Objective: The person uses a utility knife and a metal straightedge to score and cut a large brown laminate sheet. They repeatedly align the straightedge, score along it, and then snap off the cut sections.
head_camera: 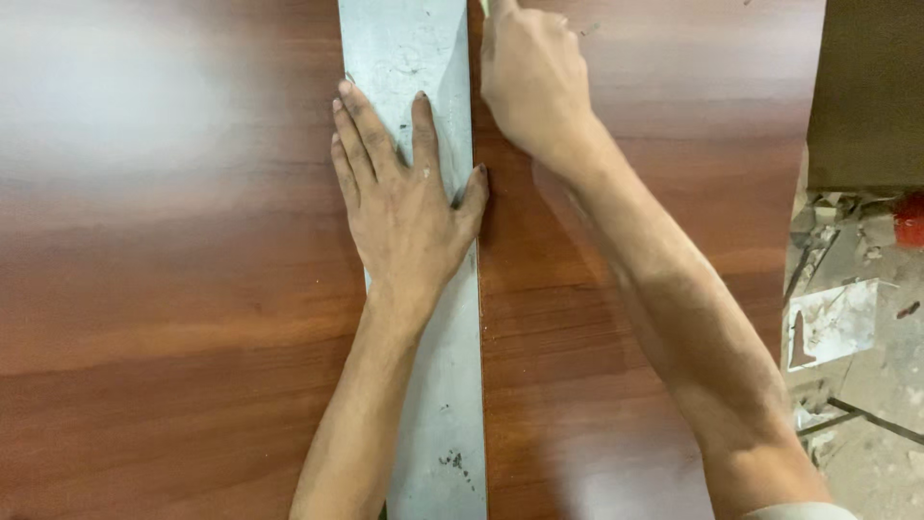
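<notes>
Head view | left hand (404, 197) spread flat on metal straightedge (438, 404) | right hand (534, 77) fisted beside its edge, grip unclear

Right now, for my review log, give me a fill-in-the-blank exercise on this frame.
1. The left hand lies ____ on the metal strip.
2. The strip rests on a reddish ____ board.
3. The right hand is closed beside the strip's ____ edge.

Missing: flat; wood-grain; right
</notes>
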